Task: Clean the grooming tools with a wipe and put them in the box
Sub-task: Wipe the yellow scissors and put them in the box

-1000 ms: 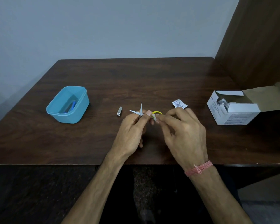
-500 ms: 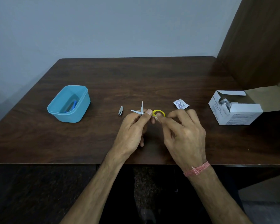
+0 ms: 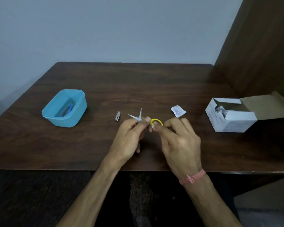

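A: Where were the scissors (image 3: 138, 117)?
B: Above the surface (image 3: 138, 86), blades spread and pointing away. The left hand (image 3: 129, 138) had its grip curled round them near the pivot; the right hand (image 3: 179, 141) pinched a small wipe (image 3: 153, 126) against the yellow handle loop (image 3: 156, 122).
A: And the rest?
B: A nail clipper (image 3: 117, 116) lay just left of the blades. The blue box (image 3: 65, 108) stood well to the left, something blue inside. A torn sachet (image 3: 178, 110) lay beyond the right hand, and an open white carton (image 3: 231, 117) stood far right.
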A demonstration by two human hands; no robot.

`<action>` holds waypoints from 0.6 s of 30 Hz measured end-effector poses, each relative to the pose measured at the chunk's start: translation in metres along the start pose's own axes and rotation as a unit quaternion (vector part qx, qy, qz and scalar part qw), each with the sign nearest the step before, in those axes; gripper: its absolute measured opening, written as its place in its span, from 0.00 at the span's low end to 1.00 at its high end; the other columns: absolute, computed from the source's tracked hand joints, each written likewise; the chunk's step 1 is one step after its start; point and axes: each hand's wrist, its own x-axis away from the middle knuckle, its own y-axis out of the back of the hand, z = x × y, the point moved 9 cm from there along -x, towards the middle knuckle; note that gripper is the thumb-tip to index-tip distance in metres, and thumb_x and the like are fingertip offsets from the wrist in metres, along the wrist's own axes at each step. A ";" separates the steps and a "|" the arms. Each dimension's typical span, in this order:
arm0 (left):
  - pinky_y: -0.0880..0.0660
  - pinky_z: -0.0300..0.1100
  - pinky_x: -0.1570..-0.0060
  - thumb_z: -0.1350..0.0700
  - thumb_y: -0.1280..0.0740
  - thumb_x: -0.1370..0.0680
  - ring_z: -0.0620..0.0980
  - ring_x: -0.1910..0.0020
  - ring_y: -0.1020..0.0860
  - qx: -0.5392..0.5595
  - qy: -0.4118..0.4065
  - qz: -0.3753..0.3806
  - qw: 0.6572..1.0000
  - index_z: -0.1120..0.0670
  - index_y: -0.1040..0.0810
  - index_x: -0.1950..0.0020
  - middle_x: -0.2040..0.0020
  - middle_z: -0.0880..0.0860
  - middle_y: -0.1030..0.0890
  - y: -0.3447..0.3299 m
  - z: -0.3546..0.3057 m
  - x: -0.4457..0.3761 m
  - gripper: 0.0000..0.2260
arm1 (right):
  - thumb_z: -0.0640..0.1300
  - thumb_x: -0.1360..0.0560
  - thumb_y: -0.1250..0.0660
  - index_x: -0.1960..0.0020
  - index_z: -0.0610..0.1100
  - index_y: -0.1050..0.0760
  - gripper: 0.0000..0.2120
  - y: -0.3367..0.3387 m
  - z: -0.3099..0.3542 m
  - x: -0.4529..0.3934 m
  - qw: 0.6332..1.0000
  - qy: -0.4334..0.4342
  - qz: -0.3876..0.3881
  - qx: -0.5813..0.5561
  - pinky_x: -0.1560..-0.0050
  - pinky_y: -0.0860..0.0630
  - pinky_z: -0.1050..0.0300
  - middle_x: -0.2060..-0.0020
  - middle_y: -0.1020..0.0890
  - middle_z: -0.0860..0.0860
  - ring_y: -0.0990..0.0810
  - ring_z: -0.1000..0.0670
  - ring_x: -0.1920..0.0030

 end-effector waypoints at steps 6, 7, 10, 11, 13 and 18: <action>0.31 0.44 0.77 0.48 0.36 0.10 0.44 0.78 0.38 0.000 -0.011 -0.002 1.000 0.53 0.17 0.59 0.74 0.46 0.37 0.001 -0.003 0.003 0.20 | 0.38 0.17 0.27 0.44 0.49 0.10 0.09 0.001 -0.011 0.004 1.000 0.001 -0.026 0.002 0.68 0.27 0.52 0.56 0.18 0.52 0.26 0.47 0.57; 0.31 0.44 0.77 0.48 0.36 0.10 0.44 0.77 0.37 -0.003 -0.010 0.000 1.000 0.54 0.17 0.58 0.73 0.46 0.37 0.000 -0.004 0.003 0.20 | 0.38 0.17 0.26 0.45 0.49 0.10 0.09 0.002 -0.011 0.004 1.000 -0.002 -0.030 0.003 0.67 0.26 0.52 0.57 0.18 0.52 0.26 0.47 0.57; 0.32 0.44 0.76 0.49 0.35 0.10 0.45 0.77 0.36 -0.002 -0.006 -0.006 1.000 0.56 0.18 0.58 0.73 0.45 0.36 0.003 -0.003 0.003 0.20 | 0.38 0.17 0.25 0.45 0.47 0.10 0.06 -0.003 0.004 0.002 1.000 0.008 -0.022 0.003 0.69 0.26 0.51 0.57 0.18 0.52 0.24 0.46 0.59; 0.32 0.44 0.76 0.49 0.35 0.10 0.45 0.77 0.37 0.003 -0.004 -0.009 1.000 0.55 0.18 0.58 0.73 0.45 0.36 0.004 -0.001 0.003 0.20 | 0.38 0.16 0.25 0.45 0.47 0.10 0.06 -0.005 0.006 0.001 1.000 0.013 -0.016 -0.001 0.69 0.26 0.51 0.57 0.18 0.52 0.24 0.46 0.59; 0.31 0.44 0.75 0.48 0.35 0.10 0.45 0.78 0.37 0.010 -0.002 -0.010 1.000 0.54 0.17 0.59 0.74 0.45 0.36 0.005 -0.001 0.003 0.20 | 0.38 0.17 0.25 0.45 0.47 0.10 0.07 -0.004 -0.001 -0.001 1.000 0.014 -0.014 -0.007 0.69 0.25 0.52 0.57 0.18 0.52 0.23 0.46 0.58; 0.31 0.46 0.74 0.47 0.35 0.10 0.46 0.78 0.36 -0.008 -0.005 -0.013 1.000 0.53 0.17 0.59 0.74 0.44 0.35 0.003 -0.002 0.002 0.20 | 0.37 0.17 0.25 0.46 0.47 0.10 0.07 -0.002 -0.001 -0.003 1.000 0.018 -0.017 -0.003 0.70 0.25 0.51 0.57 0.18 0.52 0.23 0.46 0.59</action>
